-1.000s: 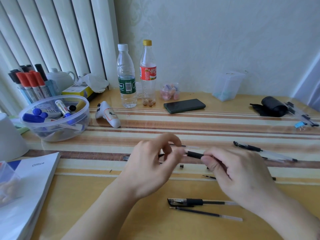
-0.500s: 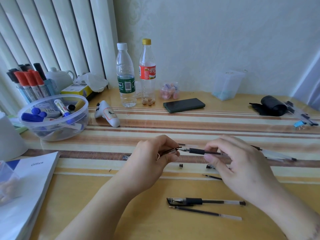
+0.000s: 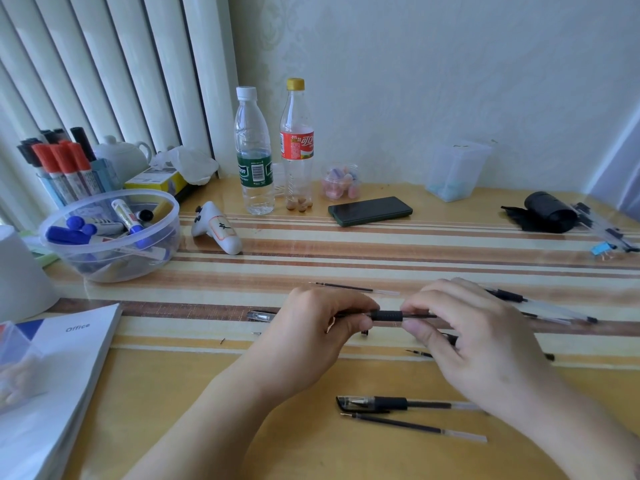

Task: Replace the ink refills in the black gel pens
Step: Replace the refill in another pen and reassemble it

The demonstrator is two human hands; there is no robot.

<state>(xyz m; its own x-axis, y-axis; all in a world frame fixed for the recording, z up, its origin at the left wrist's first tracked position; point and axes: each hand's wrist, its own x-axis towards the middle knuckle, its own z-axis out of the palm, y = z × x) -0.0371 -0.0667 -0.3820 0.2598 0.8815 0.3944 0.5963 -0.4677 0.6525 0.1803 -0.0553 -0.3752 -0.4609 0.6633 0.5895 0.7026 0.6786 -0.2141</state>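
Pen point(image 3: 388, 315) lies level, left to right, pinched between your left hand point(image 3: 311, 337) and right hand point(image 3: 478, 344). Markers fill the clear bowl point(image 3: 104, 268).

Beside the dark green phone point(image 3: 370, 211), a green-labelled bottle point(image 3: 254, 154) stands white-capped; its red-labelled neighbour point(image 3: 297, 147) is yellow-capped. The tablecloth point(image 3: 381, 265) is brown-and-cream striped.

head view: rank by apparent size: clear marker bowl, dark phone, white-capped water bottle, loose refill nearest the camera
1. clear marker bowl
2. white-capped water bottle
3. dark phone
4. loose refill, long but very thin; it lies nearer the camera.
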